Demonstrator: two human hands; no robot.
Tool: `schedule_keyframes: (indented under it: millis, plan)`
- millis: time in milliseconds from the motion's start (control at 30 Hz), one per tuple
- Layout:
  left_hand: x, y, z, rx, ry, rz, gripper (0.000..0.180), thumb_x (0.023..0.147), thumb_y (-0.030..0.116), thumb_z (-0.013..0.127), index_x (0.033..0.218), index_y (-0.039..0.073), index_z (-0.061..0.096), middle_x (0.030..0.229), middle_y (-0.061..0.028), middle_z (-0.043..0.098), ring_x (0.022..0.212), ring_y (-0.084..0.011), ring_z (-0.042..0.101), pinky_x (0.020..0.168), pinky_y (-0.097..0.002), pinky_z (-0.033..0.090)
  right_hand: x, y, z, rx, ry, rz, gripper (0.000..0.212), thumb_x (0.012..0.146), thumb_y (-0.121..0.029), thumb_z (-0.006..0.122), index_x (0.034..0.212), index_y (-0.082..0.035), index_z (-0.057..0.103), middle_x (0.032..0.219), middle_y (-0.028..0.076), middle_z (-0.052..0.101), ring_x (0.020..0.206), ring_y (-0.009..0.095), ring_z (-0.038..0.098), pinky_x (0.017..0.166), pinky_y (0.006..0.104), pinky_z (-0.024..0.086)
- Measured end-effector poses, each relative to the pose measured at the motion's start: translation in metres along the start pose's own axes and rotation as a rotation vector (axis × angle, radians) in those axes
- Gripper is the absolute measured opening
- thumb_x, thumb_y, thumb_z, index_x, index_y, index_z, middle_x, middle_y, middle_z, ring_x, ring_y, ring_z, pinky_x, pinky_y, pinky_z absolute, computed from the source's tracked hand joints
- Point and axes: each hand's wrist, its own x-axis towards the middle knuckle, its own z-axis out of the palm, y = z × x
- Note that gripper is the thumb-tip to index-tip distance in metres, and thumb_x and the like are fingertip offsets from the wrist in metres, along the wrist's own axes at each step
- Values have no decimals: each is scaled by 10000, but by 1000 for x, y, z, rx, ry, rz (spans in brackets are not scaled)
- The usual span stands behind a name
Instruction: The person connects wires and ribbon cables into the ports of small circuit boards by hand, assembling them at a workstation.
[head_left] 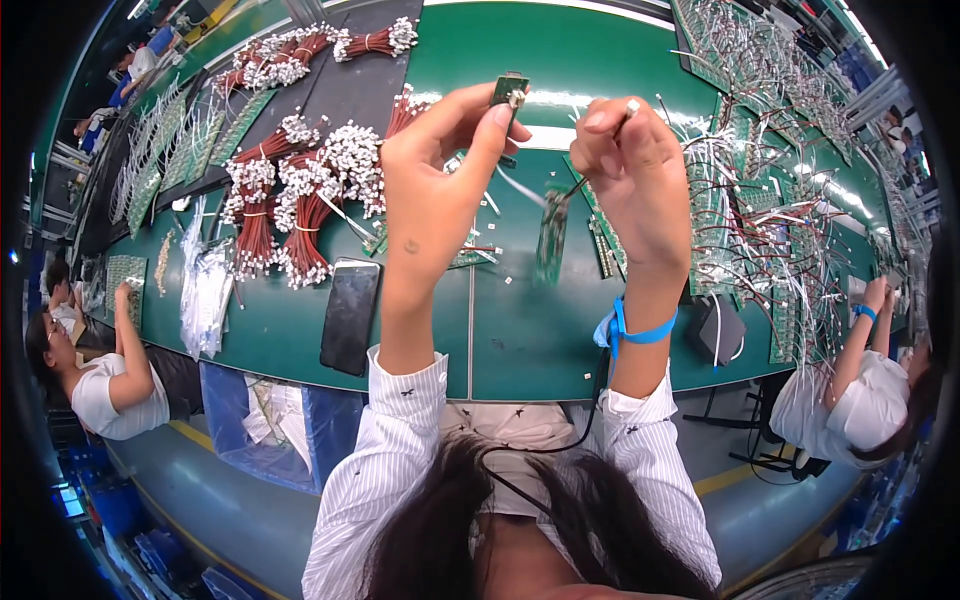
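Note:
My left hand is raised over the green workbench, thumb and fingers closed on a small green circuit board held upright. To its right, at about the same height, my right hand pinches a small white wire connector at its fingertips. A blurred green circuit board hangs below and between both hands, with a pale cable and a dark wire running up from it. Which hand bears its weight I cannot tell. A blue wrist strap with a black cord is around my right wrist.
Red wire bundles with white connectors lie left, near clear plastic bags and a black phone. Wired circuit boards crowd the right, beside a dark grey block. A blue bin stands below the bench edge. Co-workers sit at both sides.

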Motion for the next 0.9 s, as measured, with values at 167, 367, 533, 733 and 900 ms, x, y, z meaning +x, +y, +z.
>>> schedule_keyframes:
  millis: [167,367,533,733,900]
  plan:
    - [1,-2,4,-9,32,22,184,857,54,547,1008,-28,611,749,-62,635,669,-87,583,619,-209,466,0,-9,-2,102,-102,66,208,908,-170,508,939,18,589,869,74,597,638,74,388,616,225,373]
    - [-5,1,9,89,85,81,174,826,37,571,981,-24,622,742,-62,636,648,-87,584,605,-221,465,-8,-1,34,-767,197,-202,83,837,-43,567,807,20,612,697,25,537,619,71,460,551,185,360]
    - [-9,5,12,239,152,222,173,793,15,595,958,-24,628,733,-71,636,632,-101,584,578,-235,457,-8,11,41,-1328,207,-619,111,700,36,633,799,7,592,688,83,520,567,188,520,484,289,423]
    - [-10,2,14,261,174,285,173,771,3,609,941,-21,630,722,-88,627,583,-119,553,543,-248,438,-9,11,39,-1425,230,-722,179,663,58,649,825,13,588,676,84,490,567,216,499,484,316,402]
    - [-11,6,10,374,166,294,193,752,-12,612,944,-12,630,712,-97,608,567,-145,547,522,-270,427,-6,15,35,-1491,164,-824,197,653,61,657,832,32,581,671,80,467,576,215,479,489,316,396]
